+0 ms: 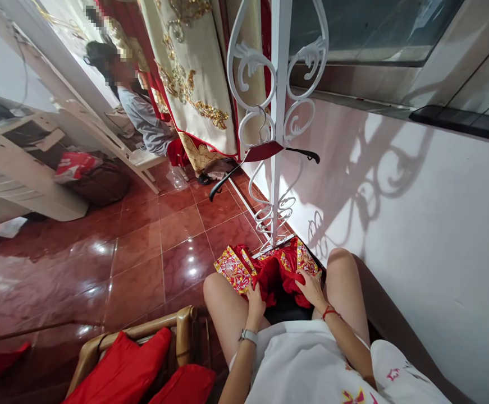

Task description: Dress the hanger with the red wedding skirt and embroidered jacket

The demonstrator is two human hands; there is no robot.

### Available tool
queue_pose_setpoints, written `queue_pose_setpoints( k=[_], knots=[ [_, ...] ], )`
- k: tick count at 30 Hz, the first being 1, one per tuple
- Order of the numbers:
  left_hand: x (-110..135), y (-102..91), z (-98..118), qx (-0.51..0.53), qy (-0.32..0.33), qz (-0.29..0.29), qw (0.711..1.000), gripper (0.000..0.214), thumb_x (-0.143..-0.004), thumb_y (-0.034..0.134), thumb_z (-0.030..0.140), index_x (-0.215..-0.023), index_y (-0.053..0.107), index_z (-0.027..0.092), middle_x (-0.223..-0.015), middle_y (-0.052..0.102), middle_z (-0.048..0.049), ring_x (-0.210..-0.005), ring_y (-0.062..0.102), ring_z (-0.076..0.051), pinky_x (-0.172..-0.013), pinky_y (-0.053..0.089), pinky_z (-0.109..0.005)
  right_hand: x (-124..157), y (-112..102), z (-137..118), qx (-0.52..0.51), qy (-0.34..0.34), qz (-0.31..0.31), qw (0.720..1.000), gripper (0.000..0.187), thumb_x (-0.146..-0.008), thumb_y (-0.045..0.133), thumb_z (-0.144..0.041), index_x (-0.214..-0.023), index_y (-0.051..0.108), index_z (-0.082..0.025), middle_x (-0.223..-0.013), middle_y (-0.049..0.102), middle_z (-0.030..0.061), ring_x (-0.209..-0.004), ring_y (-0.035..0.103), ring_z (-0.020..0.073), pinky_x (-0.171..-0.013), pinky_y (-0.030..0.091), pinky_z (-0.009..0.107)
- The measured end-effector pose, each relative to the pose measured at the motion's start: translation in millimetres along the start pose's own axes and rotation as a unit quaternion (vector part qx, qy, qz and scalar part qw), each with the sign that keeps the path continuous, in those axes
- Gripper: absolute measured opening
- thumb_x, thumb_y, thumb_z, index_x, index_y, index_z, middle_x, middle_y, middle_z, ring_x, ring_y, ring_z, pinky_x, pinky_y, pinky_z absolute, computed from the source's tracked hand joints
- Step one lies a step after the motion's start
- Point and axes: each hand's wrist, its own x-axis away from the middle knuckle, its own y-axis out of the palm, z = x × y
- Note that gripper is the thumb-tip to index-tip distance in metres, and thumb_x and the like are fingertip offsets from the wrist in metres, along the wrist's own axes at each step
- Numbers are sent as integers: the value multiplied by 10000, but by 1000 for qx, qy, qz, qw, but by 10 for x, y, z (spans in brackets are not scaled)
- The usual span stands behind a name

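Note:
A red garment with gold patterned trim [232, 270] lies across my lap and between my knees. My left hand [256, 300], with a watch at the wrist, grips the garment's red cloth on its left side. On the other side, my right hand [310, 289] pinches a fold of the same cloth, a red string bracelet on that wrist. Between both hands the red fabric hangs in loose folds around a dark gap. Some fingertips are tucked into the cloth and hidden.
Ahead stands a white scrollwork rack [275, 123] with a hanger [265, 152] on it. Embroidered cream cloth [197, 67] hangs behind. A person [143, 115] sits at the far left. Beside me a bamboo chair [184, 331] holds red cushions [122, 367]; a white wall [429, 241] rises at right.

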Motion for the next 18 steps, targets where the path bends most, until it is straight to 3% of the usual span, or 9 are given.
queue_pose_setpoints(
  k=[7,12,18],
  knots=[
    [18,-39,68,18,-23,-13,999,933,-553,549,-29,-1459,352,75,-1602,162,-241,-1513,133,-364,-1218,195,-434,31,-67,-55,87,-54,65,993,270,-886,442,-211,-1055,651,-192,-1098,635,131,-1067,584,282,-968,462,463],
    [30,-99,95,7,-21,-7,1000,922,-561,585,12,-1451,360,98,-1600,159,-250,-1510,145,-373,-1215,190,-458,61,-69,-128,150,-38,92,984,246,-890,450,-229,-1023,651,-185,-1106,611,142,-1057,531,302,-985,428,484],
    [26,-176,97,2,-48,0,999,942,-534,607,-9,-1440,403,150,-1595,184,-225,-1506,156,-391,-1212,214,-451,12,-44,-267,144,-22,96,985,237,-881,443,-224,-1008,636,-172,-1077,633,147,-1051,548,299,-968,428,462]
  ],
)
